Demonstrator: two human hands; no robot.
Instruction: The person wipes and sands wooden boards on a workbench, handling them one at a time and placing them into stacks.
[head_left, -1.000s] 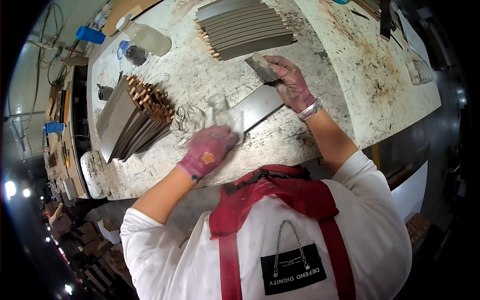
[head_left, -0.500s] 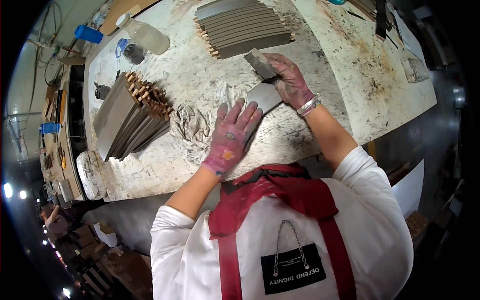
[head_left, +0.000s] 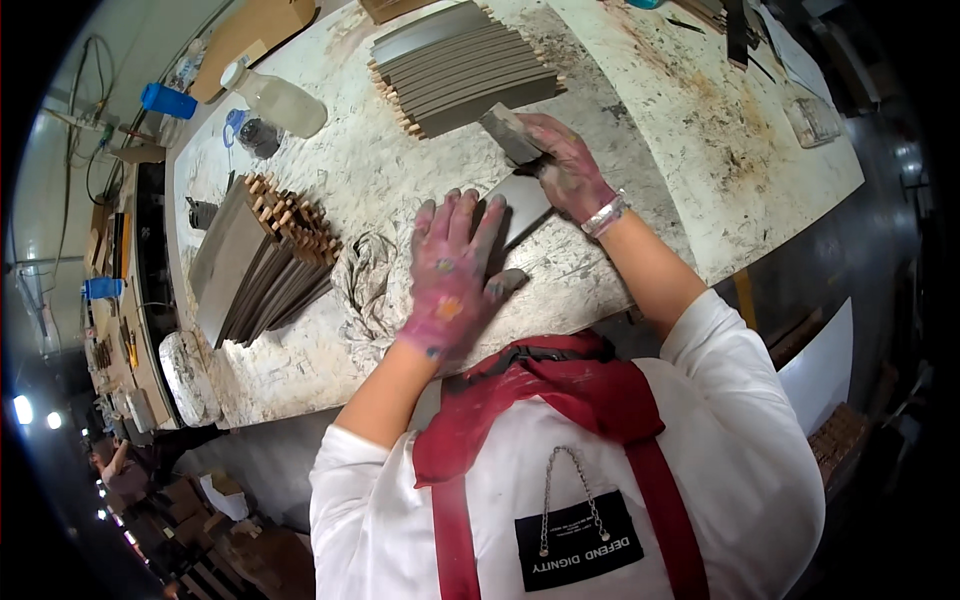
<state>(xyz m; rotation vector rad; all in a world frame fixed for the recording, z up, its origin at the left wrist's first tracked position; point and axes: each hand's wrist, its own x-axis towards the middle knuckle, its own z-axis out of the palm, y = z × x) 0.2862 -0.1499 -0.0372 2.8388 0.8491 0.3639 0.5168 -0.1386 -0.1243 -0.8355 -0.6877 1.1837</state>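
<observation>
Left hand (head_left: 450, 275): pink-gloved, fingers spread and flattened, thumb out to the side, clasping nothing. Contact under the palm hidden.

Right hand (head_left: 572, 172): pink-gloved, thumb and fingers closed about a grey block (head_left: 510, 135), held tilted. Whether the block's lower end meets the plate cannot be told.

Hazards, by judgement: the plate may skid or swivel if the left hand bears down unevenly, there being no clamp in sight. The block may slip if the right grip slackens, and could mark the metal. The thin edge might nick a glove if a finger slides along it.

Plate (head_left: 523, 205): one, grey, smooth, lying between the two hands; one end runs under or just beside the left fingertips, the other reaches the right hand and is partly covered by it.

Rag (head_left: 362, 275): one, white, soiled, crumpled, just beside the left hand.

Stacks: two. Left stack (head_left: 225, 270), fanned plates with wooden pegs (head_left: 291, 214) at the upper end. Far stack (head_left: 465, 80), beyond the block, overlapped in rows, pegs at both sides.

Bottle (head_left: 285, 105): cloudy contents, beside a dark jar (head_left: 258, 138).

Cup (head_left: 168, 100): blue, farther left.

Table (head_left: 365, 170): white, stained, beneath the plate and stacks.
</observation>
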